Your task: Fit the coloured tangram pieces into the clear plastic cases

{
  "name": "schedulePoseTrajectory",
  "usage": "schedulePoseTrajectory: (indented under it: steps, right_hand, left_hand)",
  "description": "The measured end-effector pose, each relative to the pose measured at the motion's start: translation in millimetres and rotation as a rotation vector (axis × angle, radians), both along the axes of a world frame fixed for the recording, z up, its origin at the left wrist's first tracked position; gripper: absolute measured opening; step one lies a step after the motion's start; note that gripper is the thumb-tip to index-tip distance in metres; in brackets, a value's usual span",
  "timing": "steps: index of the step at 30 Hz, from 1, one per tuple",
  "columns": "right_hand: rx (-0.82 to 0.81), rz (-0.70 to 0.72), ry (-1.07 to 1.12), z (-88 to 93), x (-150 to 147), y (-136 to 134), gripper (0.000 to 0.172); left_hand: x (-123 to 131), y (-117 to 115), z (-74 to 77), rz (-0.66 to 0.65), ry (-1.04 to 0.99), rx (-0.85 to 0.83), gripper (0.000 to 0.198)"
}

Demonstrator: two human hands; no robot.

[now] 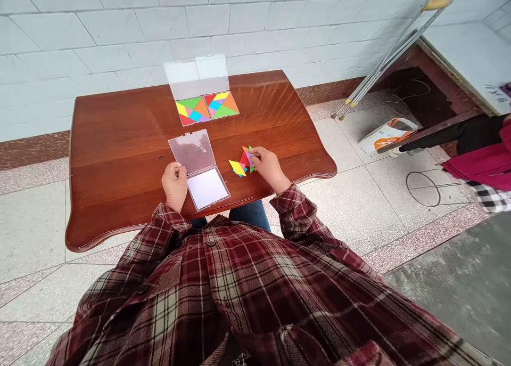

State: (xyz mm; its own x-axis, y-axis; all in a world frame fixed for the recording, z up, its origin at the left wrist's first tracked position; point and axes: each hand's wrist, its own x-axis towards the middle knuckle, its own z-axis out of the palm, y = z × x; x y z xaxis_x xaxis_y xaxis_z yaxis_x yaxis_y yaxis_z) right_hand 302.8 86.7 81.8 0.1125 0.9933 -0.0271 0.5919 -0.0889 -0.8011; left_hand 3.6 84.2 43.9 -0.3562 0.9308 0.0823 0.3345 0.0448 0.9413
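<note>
Right hand (268, 166) grip pinching pieces (243, 161) on counter (120, 142); left hand (174, 184) grip pinching open case (199, 169) edge. Step, seemingly: gathering loose pieces. Next calls for clean lift, steady case.

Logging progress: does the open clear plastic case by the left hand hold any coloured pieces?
No, the open clear plastic case shows a bare white base; the coloured flat puzzle pieces lie beside it at the right hand.

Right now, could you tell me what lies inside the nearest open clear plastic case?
Only its bare white base shows; nothing covers it. Coloured flat puzzle pieces lie outside, right hand partly covering them.
</note>
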Motion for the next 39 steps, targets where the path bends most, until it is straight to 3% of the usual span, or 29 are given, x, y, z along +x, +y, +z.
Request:
schedulePoseTrajectory:
  steps: [11, 25, 39]
  right_hand:
    - [-0.022, -0.056, -0.13, -14.9, -5, 13, 0.009]
    - [-0.09, 0.069, -0.36, 7.6, -31, 43, 0.016]
    - [-0.115, 0.217, -0.524, 19.8, -43, 42, 0.025]
  left_hand:
    - [-1, -3, 4.4, 0.015, -0.026, -0.015, 0.007]
    - [1, -3, 4.3, 0.0, -0.027, -0.022, 0.007]
    - [2, -8, 9.2, -0.008, -0.019, -0.023, 0.006]
